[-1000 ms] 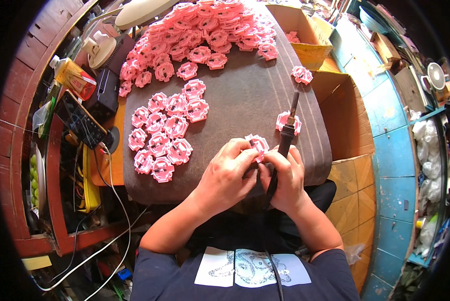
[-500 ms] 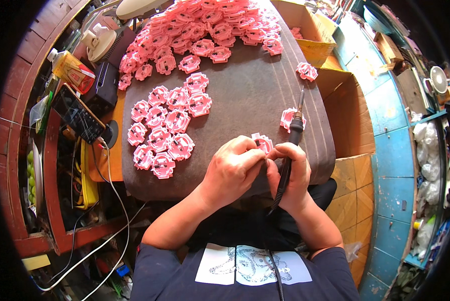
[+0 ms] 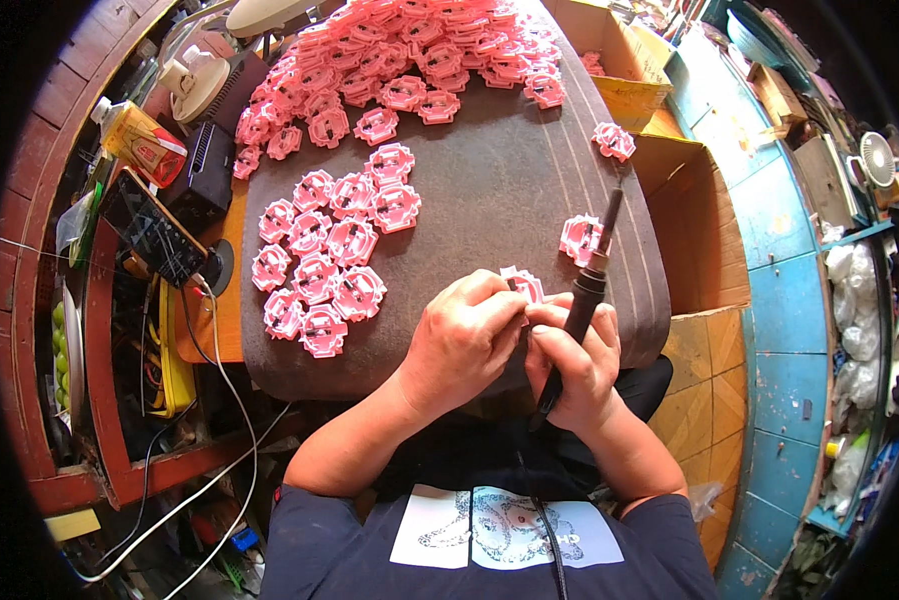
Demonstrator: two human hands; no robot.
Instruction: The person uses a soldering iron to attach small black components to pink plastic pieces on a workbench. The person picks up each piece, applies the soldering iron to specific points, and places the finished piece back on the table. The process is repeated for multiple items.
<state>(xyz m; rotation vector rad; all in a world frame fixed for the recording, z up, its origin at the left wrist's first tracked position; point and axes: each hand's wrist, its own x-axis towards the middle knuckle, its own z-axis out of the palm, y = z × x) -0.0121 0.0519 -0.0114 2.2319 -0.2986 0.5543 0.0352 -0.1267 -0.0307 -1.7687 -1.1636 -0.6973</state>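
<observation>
In my right hand (image 3: 581, 355) is a black soldering iron (image 3: 587, 290), its metal tip slanting up and away to the right. The thumb and fingertips of that hand also press together near my left fingers. My left hand (image 3: 464, 335) is closed in a pinch, its fingertips almost meeting the right ones. Whatever lies between those fingertips is hidden. Just beyond them shows a pink plastic part (image 3: 527, 286), partly covered by the hands. Another pink part (image 3: 580, 240) lies behind the iron, and one more pink part (image 3: 614, 142) rests by the table's right edge.
Several pink parts (image 3: 352, 242) stand grouped on the left of the dark tabletop (image 3: 479, 190). A large heap of them (image 3: 409, 50) covers the far end. At the left are a phone (image 3: 154, 230) and a bottle (image 3: 141, 140); a cardboard box (image 3: 694, 220) stands at the right.
The soldering iron has turned in my right hand, its tip swinging slightly right and its handle end now lower against the palm. My right fingers have shifted; the left hand stays nearly in place.
</observation>
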